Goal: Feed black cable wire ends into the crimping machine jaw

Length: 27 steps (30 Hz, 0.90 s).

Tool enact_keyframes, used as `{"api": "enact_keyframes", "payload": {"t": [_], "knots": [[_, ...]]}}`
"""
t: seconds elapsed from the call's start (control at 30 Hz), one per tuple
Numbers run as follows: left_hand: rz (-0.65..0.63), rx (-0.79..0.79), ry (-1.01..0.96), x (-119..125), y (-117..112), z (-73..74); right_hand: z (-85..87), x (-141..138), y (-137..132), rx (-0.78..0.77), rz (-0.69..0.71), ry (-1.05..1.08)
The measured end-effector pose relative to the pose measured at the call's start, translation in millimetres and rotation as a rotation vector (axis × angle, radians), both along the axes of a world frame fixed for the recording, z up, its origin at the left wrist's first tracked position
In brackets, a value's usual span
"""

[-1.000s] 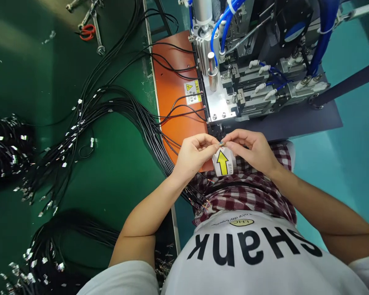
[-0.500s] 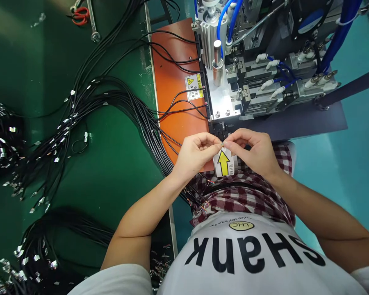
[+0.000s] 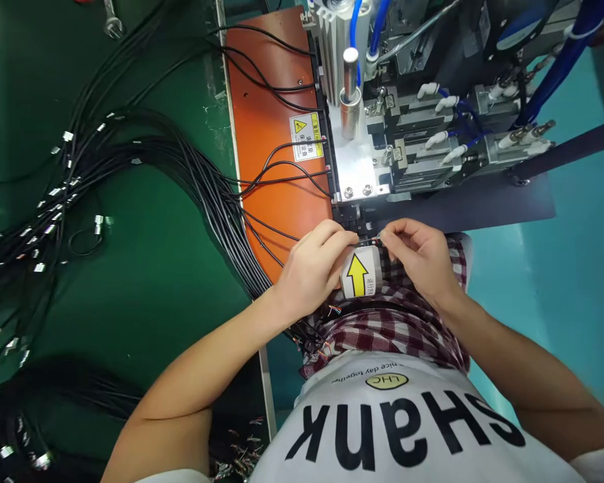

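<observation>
just below the machine's dark front block, at the centre of the frame, the left hand and right hand each pinch a thin wire end, which is stretched between their fingertips. the wire sits directly above a yellow arrow label. black cables fan across the green bench at left.

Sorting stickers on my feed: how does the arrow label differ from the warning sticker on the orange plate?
The arrow label shows one big yellow arrow; the warning sticker has a small triangle above text. The arrow label sits curved between left hand and right hand; the warning sticker lies flat on the orange plate. Both carry yellow.
</observation>
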<state>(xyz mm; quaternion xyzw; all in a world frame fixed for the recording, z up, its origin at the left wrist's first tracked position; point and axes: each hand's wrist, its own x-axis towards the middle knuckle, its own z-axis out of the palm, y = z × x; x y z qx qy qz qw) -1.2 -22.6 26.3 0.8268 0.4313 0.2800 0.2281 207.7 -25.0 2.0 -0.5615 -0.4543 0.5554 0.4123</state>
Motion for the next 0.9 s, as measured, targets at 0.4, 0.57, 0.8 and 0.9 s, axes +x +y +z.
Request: {"api": "enact_keyframes", "payload": {"t": [0.4, 0.57, 0.8, 0.9], "knots": [[0.044, 0.107, -0.005, -2.3, 21.9, -28.4, -22.4, -6.5, 29.1, -0.199, -0.054, 0.173], [0.009, 0.07, 0.02, -4.9, 23.2, -28.3, -20.6, -5.9, 32.8, -0.225, -0.058, 0.181], [0.015, 0.059, 0.022, -3.5, 23.6, -28.2, -20.9, -5.9, 33.3, -0.245, -0.055, 0.181], [0.018, 0.054, 0.033, -2.7, 23.7, -27.8, -22.3, -4.9, 33.7, -0.242, -0.042, 0.175]]}}
